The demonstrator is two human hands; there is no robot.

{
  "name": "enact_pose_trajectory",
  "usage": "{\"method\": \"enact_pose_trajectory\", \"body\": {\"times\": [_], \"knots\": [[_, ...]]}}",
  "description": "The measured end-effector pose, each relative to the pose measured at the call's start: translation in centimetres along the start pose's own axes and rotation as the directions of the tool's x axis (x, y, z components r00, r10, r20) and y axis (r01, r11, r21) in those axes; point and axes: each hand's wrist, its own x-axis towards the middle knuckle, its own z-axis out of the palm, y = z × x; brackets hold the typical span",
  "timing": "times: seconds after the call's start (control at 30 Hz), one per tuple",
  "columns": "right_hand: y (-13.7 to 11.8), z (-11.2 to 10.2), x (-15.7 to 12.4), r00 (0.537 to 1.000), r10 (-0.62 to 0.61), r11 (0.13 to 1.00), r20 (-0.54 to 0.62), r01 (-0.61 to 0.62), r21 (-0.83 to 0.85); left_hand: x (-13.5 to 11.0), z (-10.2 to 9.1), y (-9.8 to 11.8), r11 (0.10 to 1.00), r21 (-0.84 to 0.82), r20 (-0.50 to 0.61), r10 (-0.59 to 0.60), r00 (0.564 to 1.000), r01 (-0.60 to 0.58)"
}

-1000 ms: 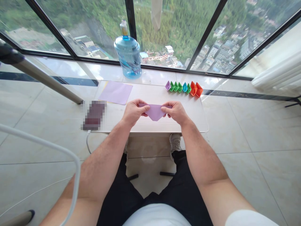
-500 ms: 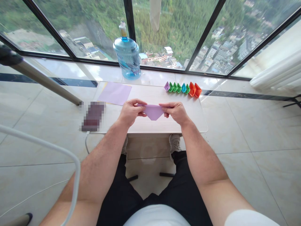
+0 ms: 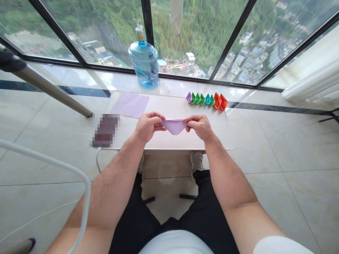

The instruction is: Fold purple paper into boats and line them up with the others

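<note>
A folded piece of purple paper [image 3: 174, 127] is stretched between my two hands above the front middle of the low table [image 3: 164, 141]. It has a long upper edge and narrows to a blunt point at the bottom. My left hand [image 3: 149, 126] pinches its left corner between thumb and fingers. At the opposite corner, my right hand [image 3: 198, 126] pinches it the same way. The upper edge shows a slight gap between layers. Flat purple sheets [image 3: 130, 104] lie at the table's back left, with a yellow edge peeking out beneath.
A row of small folded paper boats [image 3: 202, 99] in purple, green, blue and orange stands at the back right. A blurred-out dark phone-like object [image 3: 106, 130] with a cable lies left. Behind the table stands a blue water jug [image 3: 145, 65] by the window.
The upper edge of the purple paper has parted slightly and the sides now slope more to the corners. Both hands stay nearly in place, still gripping it.
</note>
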Motion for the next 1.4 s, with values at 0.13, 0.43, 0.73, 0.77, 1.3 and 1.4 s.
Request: {"method": "enact_pose_trajectory", "body": {"times": [0.13,0.43,0.73,0.77,1.3,1.4], "knots": [[-0.2,-0.1,-0.1,0.999,-0.013,0.999,0.04,0.015,-0.051,0.1,0.1,-0.1,0.999,0.041,-0.006,0.023,1.0,-0.023],[0.3,0.1,0.3,0.997,-0.071,0.948,-0.005,0.066,-0.311,0.1,0.6,-0.8,0.953,0.273,-0.006,0.142,0.99,-0.135],[-0.3,0.7,0.0,0.991,-0.105,0.813,0.082,0.133,-0.567,-0.3,1.6,-1.6,0.932,0.338,0.071,0.118,0.991,-0.135],[-0.4,0.7,-0.1,0.99,-0.098,0.813,0.101,0.138,-0.565,-0.3,1.7,-1.6,0.935,0.332,0.074,0.109,0.991,-0.128],[-0.2,0.9,-0.1,0.992,-0.073,0.818,0.099,0.117,-0.563,-0.3,1.7,-2.0,0.997,0.067,0.046,-0.035,0.998,0.032],[-0.3,1.1,-0.1,0.99,-0.079,0.806,0.117,0.133,-0.576,-0.4,1.9,-2.1,0.997,0.067,0.046,-0.035,0.998,0.032]]}}
